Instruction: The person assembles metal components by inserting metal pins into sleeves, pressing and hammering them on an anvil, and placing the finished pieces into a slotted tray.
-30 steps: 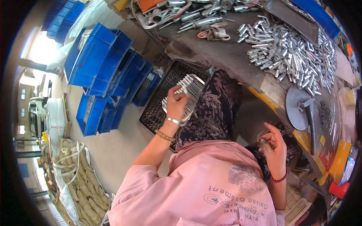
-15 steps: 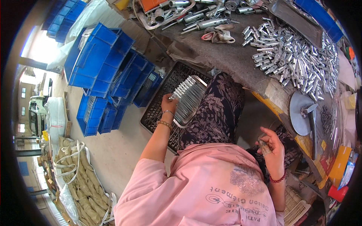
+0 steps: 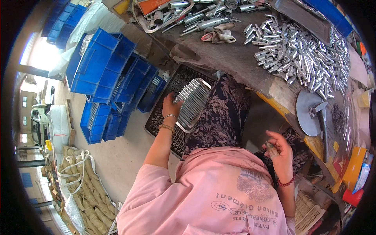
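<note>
Left hand (image 3: 170, 106) at the 9 o'clock edge of a tray (image 3: 183, 127) of metal rods (image 3: 192, 105) above a black crate (image 3: 153, 124); whether its grip holds one cannot be told. Right hand (image 3: 279, 152), toward 4 o'clock, fingers loosely bent, contents unclear.

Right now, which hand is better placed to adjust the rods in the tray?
Left, I'd judge: the left hand is at the left side of the tray, by the metal rods. The right hand is near the right thigh, well away.
</note>
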`<action>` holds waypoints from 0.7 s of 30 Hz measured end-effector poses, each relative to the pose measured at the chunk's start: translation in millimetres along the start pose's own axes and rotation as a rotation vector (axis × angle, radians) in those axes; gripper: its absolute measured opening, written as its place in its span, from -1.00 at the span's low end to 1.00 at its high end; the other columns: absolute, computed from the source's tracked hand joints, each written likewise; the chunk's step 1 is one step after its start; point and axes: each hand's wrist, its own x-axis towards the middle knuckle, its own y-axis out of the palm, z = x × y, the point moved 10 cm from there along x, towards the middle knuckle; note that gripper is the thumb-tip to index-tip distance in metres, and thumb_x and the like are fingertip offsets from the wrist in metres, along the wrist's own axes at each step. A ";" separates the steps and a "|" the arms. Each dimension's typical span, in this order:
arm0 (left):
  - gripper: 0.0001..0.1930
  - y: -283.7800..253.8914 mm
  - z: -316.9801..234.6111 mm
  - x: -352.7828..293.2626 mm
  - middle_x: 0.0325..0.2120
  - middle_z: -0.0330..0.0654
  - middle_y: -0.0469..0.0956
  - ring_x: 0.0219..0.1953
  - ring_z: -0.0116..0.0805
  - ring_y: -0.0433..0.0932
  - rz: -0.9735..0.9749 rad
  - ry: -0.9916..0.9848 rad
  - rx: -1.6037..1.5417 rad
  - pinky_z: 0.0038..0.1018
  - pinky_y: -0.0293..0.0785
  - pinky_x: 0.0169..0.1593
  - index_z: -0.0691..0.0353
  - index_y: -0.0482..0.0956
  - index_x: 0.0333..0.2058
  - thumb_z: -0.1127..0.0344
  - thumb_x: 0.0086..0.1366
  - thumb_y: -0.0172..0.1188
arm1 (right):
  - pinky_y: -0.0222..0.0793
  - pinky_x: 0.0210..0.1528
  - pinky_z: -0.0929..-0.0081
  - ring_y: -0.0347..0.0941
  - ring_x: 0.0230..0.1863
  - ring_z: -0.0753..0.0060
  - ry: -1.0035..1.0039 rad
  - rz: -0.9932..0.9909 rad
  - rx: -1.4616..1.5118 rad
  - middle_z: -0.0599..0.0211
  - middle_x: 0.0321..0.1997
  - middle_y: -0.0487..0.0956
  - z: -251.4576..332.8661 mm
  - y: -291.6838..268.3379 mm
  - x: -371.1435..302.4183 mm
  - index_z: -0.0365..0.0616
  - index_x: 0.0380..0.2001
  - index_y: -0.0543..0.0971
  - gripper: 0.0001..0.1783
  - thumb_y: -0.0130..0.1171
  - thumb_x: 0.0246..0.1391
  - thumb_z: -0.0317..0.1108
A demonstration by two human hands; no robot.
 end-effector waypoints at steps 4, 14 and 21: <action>-0.29 14.0 -5.5 3.6 0.25 0.02 0.52 0.27 0.03 0.51 0.116 0.020 0.138 -0.09 0.51 0.32 0.12 0.54 0.30 0.10 0.21 0.56 | 0.51 -0.18 0.58 0.56 -0.18 0.62 0.001 0.033 -0.008 0.34 -0.17 0.63 -5.0 0.7 0.2 -0.17 0.25 0.58 -0.55 0.13 0.33 -0.64; -0.28 20.3 6.6 14.0 0.22 0.11 0.53 0.29 0.16 0.47 0.046 0.126 0.141 -0.09 0.46 0.33 0.18 0.57 0.26 0.12 0.14 0.60 | 0.54 -0.13 0.55 0.60 -0.14 0.58 0.050 -0.006 0.026 0.33 -0.13 0.66 -12.1 -1.3 -0.1 -0.10 0.22 0.61 -0.55 0.21 0.30 -0.61; -0.59 -99.9 -138.7 -2.4 -0.12 -0.14 0.60 -0.16 -0.28 0.60 -0.390 0.442 -0.416 -0.39 0.55 -0.08 0.26 0.63 0.16 0.32 0.37 0.40 | 0.52 -0.16 0.59 0.55 -0.22 0.67 -0.043 0.002 -0.081 0.36 -0.17 0.67 5.9 -6.0 -4.5 -0.12 0.24 0.59 -0.55 0.22 0.31 -0.61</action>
